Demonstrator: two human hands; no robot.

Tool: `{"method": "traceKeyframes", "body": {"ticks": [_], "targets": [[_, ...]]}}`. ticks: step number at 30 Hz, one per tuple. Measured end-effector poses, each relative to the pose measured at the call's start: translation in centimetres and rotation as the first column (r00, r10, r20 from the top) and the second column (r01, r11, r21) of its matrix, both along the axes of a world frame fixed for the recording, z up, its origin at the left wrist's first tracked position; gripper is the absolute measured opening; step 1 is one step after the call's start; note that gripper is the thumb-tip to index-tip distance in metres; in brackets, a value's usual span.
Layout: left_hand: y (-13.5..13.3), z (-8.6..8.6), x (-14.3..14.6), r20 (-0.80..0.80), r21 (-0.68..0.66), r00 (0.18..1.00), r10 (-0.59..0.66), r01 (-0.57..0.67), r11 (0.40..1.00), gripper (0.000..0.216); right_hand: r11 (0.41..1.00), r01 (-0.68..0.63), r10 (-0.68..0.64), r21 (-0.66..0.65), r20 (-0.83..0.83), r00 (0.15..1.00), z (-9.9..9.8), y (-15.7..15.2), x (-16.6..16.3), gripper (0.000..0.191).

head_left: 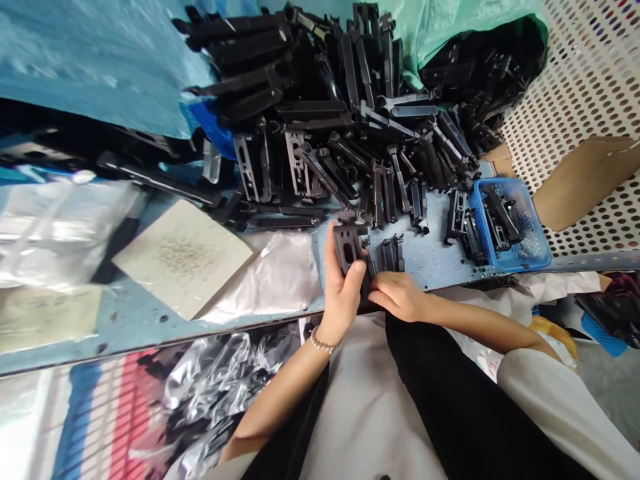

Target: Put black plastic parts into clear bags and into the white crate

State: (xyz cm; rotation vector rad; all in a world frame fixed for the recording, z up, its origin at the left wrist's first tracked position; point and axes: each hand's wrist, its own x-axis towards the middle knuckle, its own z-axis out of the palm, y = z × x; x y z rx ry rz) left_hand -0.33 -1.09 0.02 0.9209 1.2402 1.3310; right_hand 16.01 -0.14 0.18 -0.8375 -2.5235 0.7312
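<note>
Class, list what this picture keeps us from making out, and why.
In the head view:
- Lower end of the black part: hidden by the left hand and right hand.
- Right fingertips' grip: hidden by that hand itself.
- Tiny pieces on the pale board: too small to identify.
- Top of the green bag: cut off by the upper edge.

The left hand [341,287], a bracelet [326,343] at its wrist, grips a black metal part [349,248] upright at the edge of the blue tabletop [427,257], while the right hand [400,297] curls its fingers by the part's lower end. Beyond lies a jumbled pile of similar parts [345,127]; a blue basket [540,248] to the right holds more, and a speckled square board [173,283] lies to the left
</note>
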Motion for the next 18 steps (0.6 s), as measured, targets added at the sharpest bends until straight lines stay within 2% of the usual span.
{"method": "traceKeyframes", "body": {"ticks": [2, 3, 5, 6, 7, 8, 10, 13, 15, 17, 18], "targets": [[-0.3, -1.4, -1.1, -0.187, 0.098, 0.973, 0.134, -0.117, 0.988, 0.09, 0.981, 0.021, -0.02, -0.195, 0.009, 1.0, 0.3, 0.6, -0.3, 0.029], [-0.4, -2.3, -1.8, -0.249, 0.113, 0.951, 0.184, -0.16, 0.981, 0.087, 0.974, 0.059, -0.052, -0.219, 0.034, 0.998, 0.5, 1.3, -0.2, 0.028], [-0.3, -4.3, -3.0, -0.319, 0.078, 0.92, 0.229, -0.215, 0.973, 0.073, 0.959, 0.259, -0.248, -0.112, 0.107, 0.963, 0.7, 3.8, 0.6, 0.027], [-0.2, -5.2, -3.4, -0.344, 0.039, 0.913, 0.22, -0.22, 0.975, 0.067, 0.915, 0.404, -0.398, -0.01, 0.137, 0.907, 0.6, 5.3, 1.3, 0.027], [-0.1, -6.1, -3.7, -0.375, -0.001, 0.907, 0.192, -0.208, 0.978, 0.062, 0.836, 0.543, -0.549, 0.082, 0.165, 0.82, 0.3, 7.0, 2.1, 0.03], [0.0, -6.9, -3.9, -0.415, -0.029, 0.896, 0.156, -0.184, 0.982, 0.06, 0.76, 0.634, -0.65, 0.146, 0.2, 0.733, -0.2, 8.7, 3.2, 0.042], [0.1, -7.9, -3.9, -0.517, -0.02, 0.85, 0.106, -0.136, 0.991, 0.058, 0.673, 0.722, -0.732, 0.161, 0.291, 0.617, -1.5, 11.4, 5.4, 0.064], [0.3, -8.0, -3.7, -0.662, 0.12, 0.735, 0.143, -0.084, 0.989, 0.054, 0.613, 0.79, -0.753, 0.004, 0.302, 0.584, -2.6, 12.6, 8.4, 0.064], [0.2, -7.1, -3.3, -0.705, 0.206, 0.682, 0.193, -0.063, 0.976, 0.051, 0.579, 0.794, -0.77, -0.184, 0.196, 0.607, -2.1, 11.2, 9.4, 0.059], [0.2, -5.5, -2.3, -0.67, 0.252, 0.717, 0.189, -0.019, 0.967, 0.049, 0.594, 0.716, -0.751, -0.367, 0.067, 0.657, -0.5, 8.3, 9.1, 0.057], [0.3, -4.6, -1.6, -0.609, 0.253, 0.78, 0.144, 0.019, 0.967, 0.051, 0.637, 0.643, -0.708, -0.426, 0.008, 0.707, 0.4, 6.5, 8.5, 0.058]]}}
